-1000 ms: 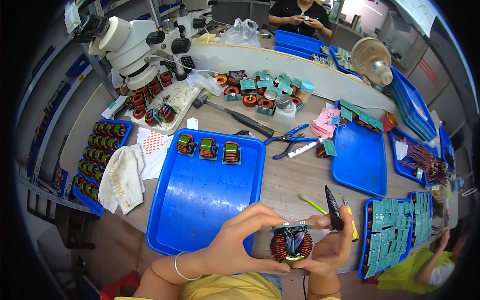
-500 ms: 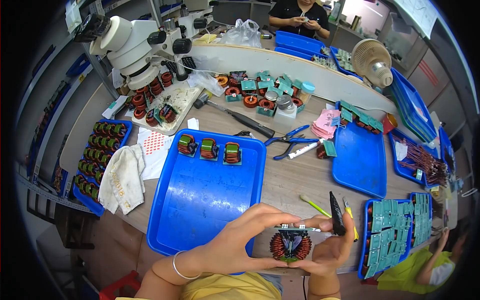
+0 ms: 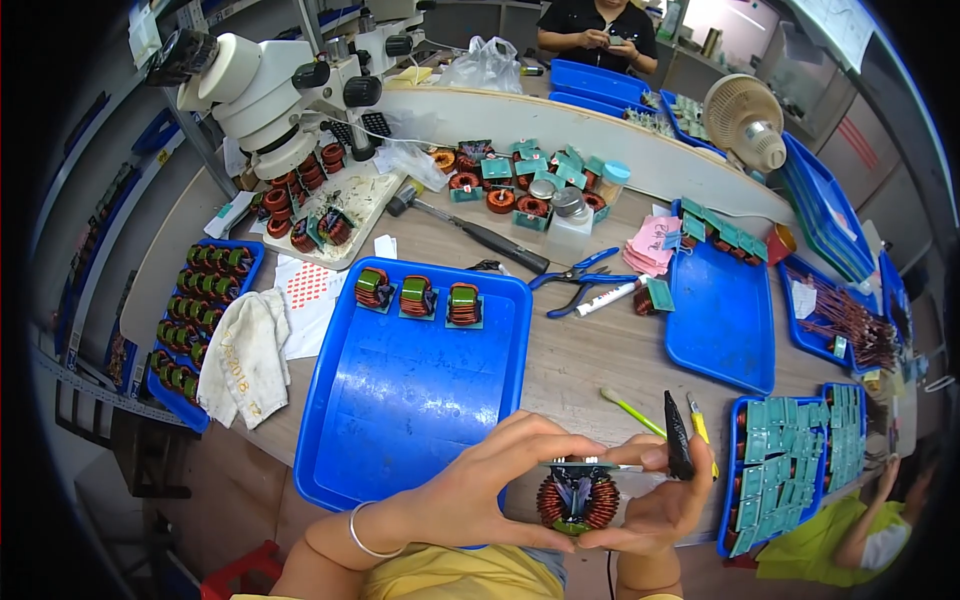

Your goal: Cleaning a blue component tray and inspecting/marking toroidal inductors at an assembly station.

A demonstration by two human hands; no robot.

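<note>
A copper-wound ring coil point(image 3: 602, 498) on a small green circuit board point(image 3: 578, 466) is held up at the table's near edge. My left hand point(image 3: 465, 495) grips it from the left, fingers along the board and thumb under the coil. From the other side my right hand point(image 3: 660, 515) steadies it with the thumb below. A black, pointed, flat tool point(image 3: 678, 437) stands up between my right fingers; its kind is unclear. To the left, the large blue tray point(image 3: 400, 440) bears three similar coils point(image 3: 416, 297) along its far side.
A microscope point(image 3: 265, 100) stands at the far left. A hammer point(image 3: 480, 245), pliers point(image 3: 580, 280), marker point(image 3: 610, 298), green-handled brush point(image 3: 630, 412) and yellow cutter point(image 3: 700, 425) lie around. Trays of boards point(image 3: 775, 470) sit at the right. Two other people are nearby.
The coil has tilted slightly in my hands, so more of the board's upper face shows. The black tool has shifted a little to the right and down with my right hand.
</note>
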